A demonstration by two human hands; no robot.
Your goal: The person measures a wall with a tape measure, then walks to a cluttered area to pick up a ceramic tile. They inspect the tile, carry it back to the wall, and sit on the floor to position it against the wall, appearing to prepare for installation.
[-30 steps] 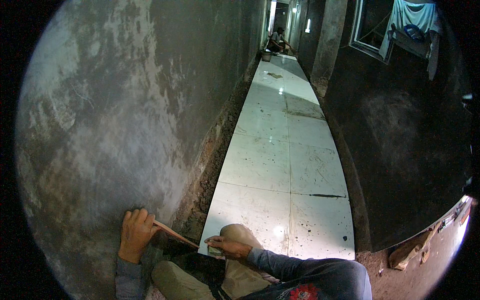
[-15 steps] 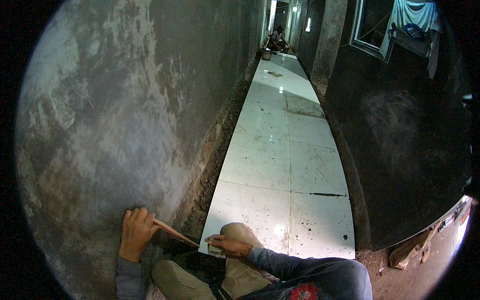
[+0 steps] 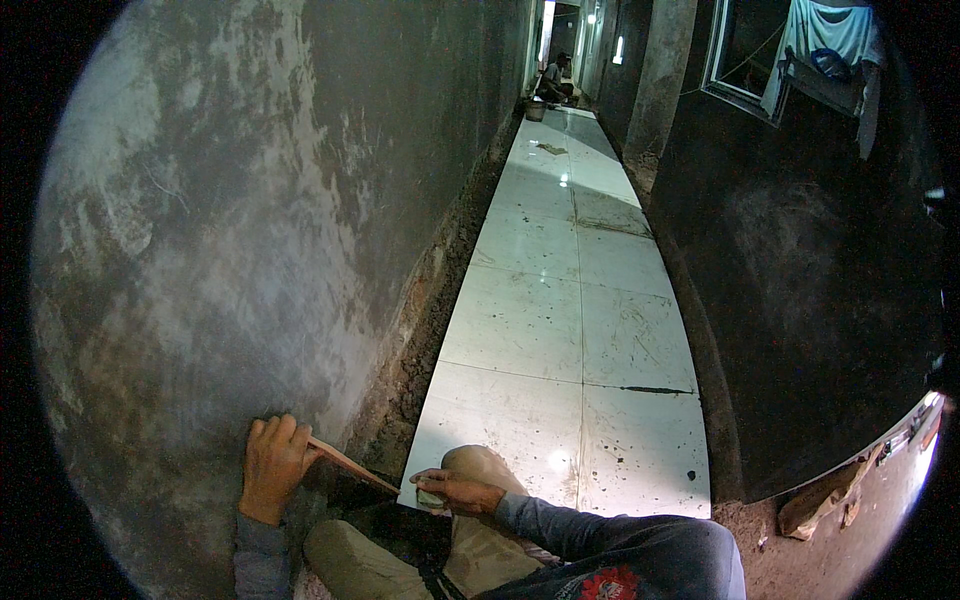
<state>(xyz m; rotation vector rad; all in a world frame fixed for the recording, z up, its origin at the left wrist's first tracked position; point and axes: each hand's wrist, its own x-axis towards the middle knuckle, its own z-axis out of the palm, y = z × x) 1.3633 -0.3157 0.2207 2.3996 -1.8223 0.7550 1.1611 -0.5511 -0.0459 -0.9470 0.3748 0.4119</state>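
My left hand (image 3: 275, 462) is closed around the upper end of a thin wooden strip (image 3: 350, 462), close against the grey wall at the lower left. The strip slants down to the right, its far end by the near left corner of the white floor tiles (image 3: 510, 400). At that corner my right hand (image 3: 462, 490) is closed on a small pale object (image 3: 430, 498); my fingers cover much of it and I cannot make out its kind. The right forearm reaches in across my bent knee (image 3: 480, 463).
Rough mortar and soil fill the gap (image 3: 405, 385) along the left wall (image 3: 230, 220). A bucket (image 3: 535, 111) stands at the far end of the tiles, near a crouching person (image 3: 553, 80). Cloths hang by a window at the upper right; a brown sack (image 3: 820, 500) lies lower right.
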